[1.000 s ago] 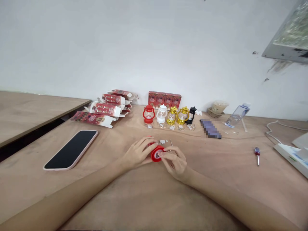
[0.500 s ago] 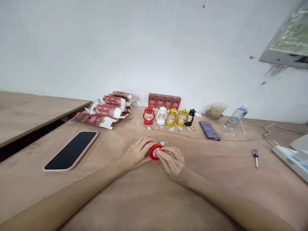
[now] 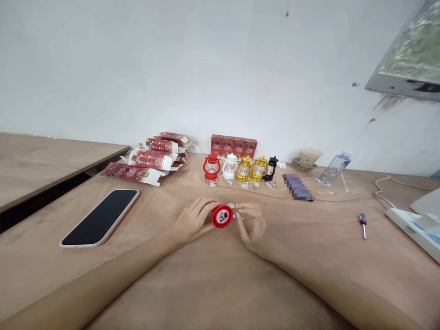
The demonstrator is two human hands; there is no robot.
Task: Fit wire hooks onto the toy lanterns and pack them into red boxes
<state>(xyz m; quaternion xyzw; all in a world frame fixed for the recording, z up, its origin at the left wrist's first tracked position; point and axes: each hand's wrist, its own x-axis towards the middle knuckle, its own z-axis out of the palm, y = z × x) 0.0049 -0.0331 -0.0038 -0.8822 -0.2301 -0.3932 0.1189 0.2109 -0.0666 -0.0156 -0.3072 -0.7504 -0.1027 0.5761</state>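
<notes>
My left hand (image 3: 195, 221) is closed around a small red lantern (image 3: 216, 226), tipped so its round base faces me. Inside the base's red rim a white disc with dark parts (image 3: 223, 216) shows. Just right of the base hovers my right hand (image 3: 253, 225), fingers curved and apart, with nothing visible in them. Beyond the hands, small white and metal pieces (image 3: 232, 206) lie on the table, and a thin metal wire (image 3: 242, 215) shows by the right fingers. Most of the lantern's body is hidden by its base and my left hand.
Behind stand lanterns in red (image 3: 211, 167), white (image 3: 229, 167), gold (image 3: 244, 169) and black (image 3: 271, 169), before red boxes (image 3: 228, 147). Flattened boxes (image 3: 151, 160) and a phone (image 3: 101, 217) lie left. At right are a screwdriver (image 3: 363, 221), bottle (image 3: 334, 168), cup (image 3: 309, 158) and white device (image 3: 412, 229).
My right hand has pulled its fingers off the lantern's base and moved slightly right, uncovering the disc. My left hand still holds the lantern in nearly the same place.
</notes>
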